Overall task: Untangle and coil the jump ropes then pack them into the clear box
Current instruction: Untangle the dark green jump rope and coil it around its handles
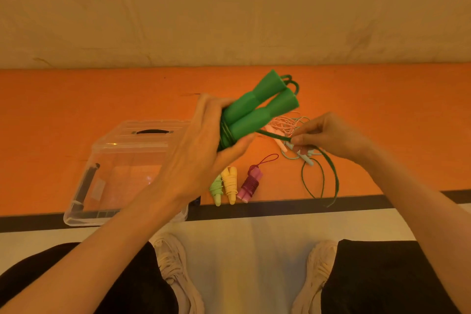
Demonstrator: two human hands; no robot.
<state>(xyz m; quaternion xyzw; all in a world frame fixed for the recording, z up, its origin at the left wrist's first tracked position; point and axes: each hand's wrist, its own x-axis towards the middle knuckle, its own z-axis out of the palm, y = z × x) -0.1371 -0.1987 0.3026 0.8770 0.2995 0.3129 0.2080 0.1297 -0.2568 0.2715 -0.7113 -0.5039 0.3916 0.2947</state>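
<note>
My left hand (204,145) grips the two green jump rope handles (257,107) held side by side, with green cord wound round their lower ends. My right hand (328,135) pinches the loose green cord (328,168), which hangs in loops over the table's front edge. The clear box (102,173) stands on the orange table (76,99) at the left, partly behind my left forearm. Three coiled ropes lie in front: light green (216,190), yellow (229,183) and purple (249,183). A tangle of pink and pale blue ropes (290,125) lies under my right hand.
The box lid with a dark handle (153,132) is at the box's far side. A pale wall runs behind the table. Below the table's dark front edge are my knees and white shoes (175,267) on a white floor.
</note>
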